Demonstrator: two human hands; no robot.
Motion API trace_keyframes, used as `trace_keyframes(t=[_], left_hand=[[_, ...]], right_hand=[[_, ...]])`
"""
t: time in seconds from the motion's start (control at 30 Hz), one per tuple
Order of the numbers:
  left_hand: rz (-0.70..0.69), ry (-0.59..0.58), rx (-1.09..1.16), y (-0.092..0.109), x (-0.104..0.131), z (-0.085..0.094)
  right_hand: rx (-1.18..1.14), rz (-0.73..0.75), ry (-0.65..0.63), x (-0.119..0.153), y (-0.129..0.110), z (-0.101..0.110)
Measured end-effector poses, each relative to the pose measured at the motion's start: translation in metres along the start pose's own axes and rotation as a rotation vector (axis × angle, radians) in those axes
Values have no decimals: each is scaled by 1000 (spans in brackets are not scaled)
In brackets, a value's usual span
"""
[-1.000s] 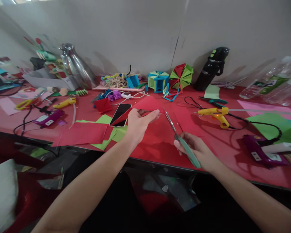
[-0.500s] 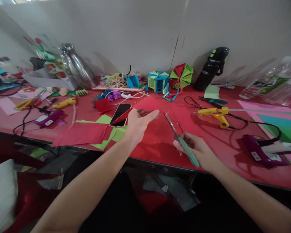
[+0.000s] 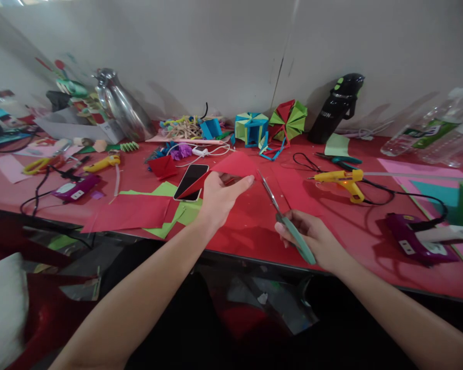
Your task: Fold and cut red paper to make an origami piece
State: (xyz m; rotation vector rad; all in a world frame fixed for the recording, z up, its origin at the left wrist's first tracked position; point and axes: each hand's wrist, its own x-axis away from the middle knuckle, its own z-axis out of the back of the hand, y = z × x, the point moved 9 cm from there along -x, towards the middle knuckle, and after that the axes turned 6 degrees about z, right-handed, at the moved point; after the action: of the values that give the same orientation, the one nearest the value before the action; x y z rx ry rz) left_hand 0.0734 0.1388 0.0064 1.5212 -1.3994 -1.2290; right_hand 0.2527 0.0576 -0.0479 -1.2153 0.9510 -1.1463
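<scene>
My left hand (image 3: pixel 221 198) holds a folded red paper (image 3: pixel 235 163) between thumb and fingers, above the red table. The green-handled scissors (image 3: pixel 299 239) are in my right hand (image 3: pixel 306 231), their blades pointing up and left, the tips close to the right end of the held paper. A phone (image 3: pixel 192 182) lies just left of my left hand, partly covered by a red paper corner. Further left, red sheets (image 3: pixel 129 211) rest on light green paper (image 3: pixel 165 191). Another red sheet (image 3: pixel 295 190) lies flat beyond the scissors.
A yellow glue gun (image 3: pixel 341 180) and a purple power block (image 3: pixel 416 239) with cords sit at right. Along the wall stand a black bottle (image 3: pixel 335 110), a metal jug (image 3: pixel 123 108) and folded paper shapes (image 3: pixel 250 129). The table's front edge (image 3: pixel 254 262) runs below my hands.
Both hands stay almost where they were, with the paper and scissors still held. At the far right, a green piece now stands higher over the coloured sheets.
</scene>
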Motion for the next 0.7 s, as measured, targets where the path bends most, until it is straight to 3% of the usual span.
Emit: trace_keyframes(t=[0.7], left_hand=[[30,-29,39,1,1,-3]], right_hand=[[99,4,68,2,2,1]])
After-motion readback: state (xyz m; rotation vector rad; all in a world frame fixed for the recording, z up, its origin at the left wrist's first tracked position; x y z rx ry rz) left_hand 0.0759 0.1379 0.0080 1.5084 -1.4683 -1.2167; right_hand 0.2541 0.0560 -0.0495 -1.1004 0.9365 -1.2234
